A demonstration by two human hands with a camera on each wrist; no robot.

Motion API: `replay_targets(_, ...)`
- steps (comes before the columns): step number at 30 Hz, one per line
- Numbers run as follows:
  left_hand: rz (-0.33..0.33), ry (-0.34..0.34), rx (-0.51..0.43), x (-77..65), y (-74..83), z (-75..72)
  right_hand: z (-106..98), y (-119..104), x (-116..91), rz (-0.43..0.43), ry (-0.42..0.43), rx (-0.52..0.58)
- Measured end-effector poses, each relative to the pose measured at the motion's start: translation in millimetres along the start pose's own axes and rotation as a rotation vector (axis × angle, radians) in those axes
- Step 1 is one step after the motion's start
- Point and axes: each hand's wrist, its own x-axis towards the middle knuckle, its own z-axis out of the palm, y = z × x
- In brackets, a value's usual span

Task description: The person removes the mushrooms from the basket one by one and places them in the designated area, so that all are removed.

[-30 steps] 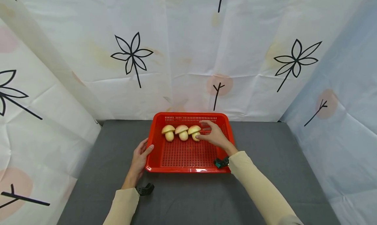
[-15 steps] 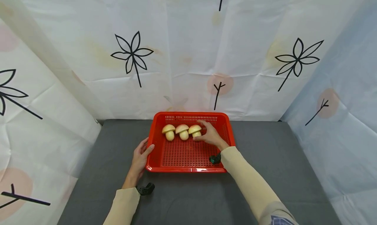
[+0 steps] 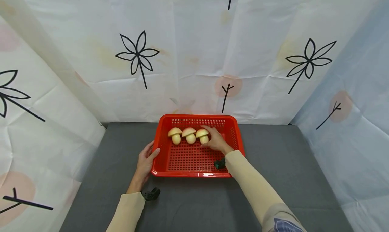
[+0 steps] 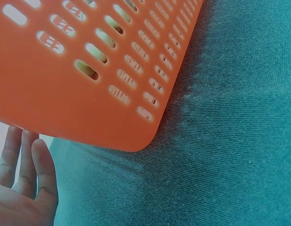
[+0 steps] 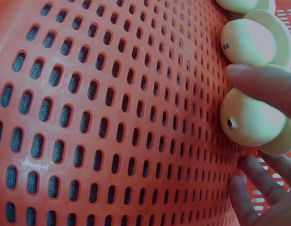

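Three yellow toy mushrooms with pink-tinged caps lie in a row in a red perforated plastic basket (image 3: 182,174): the left mushroom (image 3: 176,139), the middle mushroom (image 3: 190,138) and the right mushroom (image 3: 203,139). My right hand (image 3: 217,141) holds the right mushroom between thumb and fingers. In the right wrist view, the thumb (image 5: 263,84) crosses one side of that mushroom (image 5: 251,120), and fingertips meet the cap's other side. My left hand (image 3: 145,163) grips the basket's left rim, thumb on top. From the left wrist, its fingers (image 4: 44,162) show below the rim.
The basket stands on a table with a grey cloth (image 3: 273,164), near its back edge. White printed curtains (image 3: 194,56) close in the back and both sides. A dark wrist device (image 3: 151,194) sits on the left wrist, another (image 3: 219,163) on the right.
My right hand has moved left and closed in around the right mushroom. The left hand stays on the basket rim, and the mushrooms keep their places in the basket.
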Motion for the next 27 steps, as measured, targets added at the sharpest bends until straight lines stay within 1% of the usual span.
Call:
replay_targets(4, 0.007, 0.001, -0.001, 0.5, 0.2, 1.2, 0, 0, 0, 0.018, -0.002, -0.049)
replay_targets(6, 0.002, -0.005, -0.007, 0.1, 0.9, 1.3, -1, -1, -1, 0.032, -0.005, -0.042)
replay_targets(11, -0.006, -0.004, -0.026, -1.4, 2.1, 0.9, -5, -6, -4, 0.029, 0.022, 0.034)
replay_targets(15, 0.002, -0.003, -0.033, -2.3, 2.5, 1.4, -12, -11, -10, -0.006, 0.057, 0.106)
replay_targets(21, 0.015, -0.009, -0.024, -2.6, 3.3, 0.7, -29, -25, -23, -0.062, 0.101, 0.158)
replay_targets(27, 0.010, -0.022, -0.004, -2.0, 4.4, 0.1, -53, -30, -38, -0.086, 0.141, 0.210)
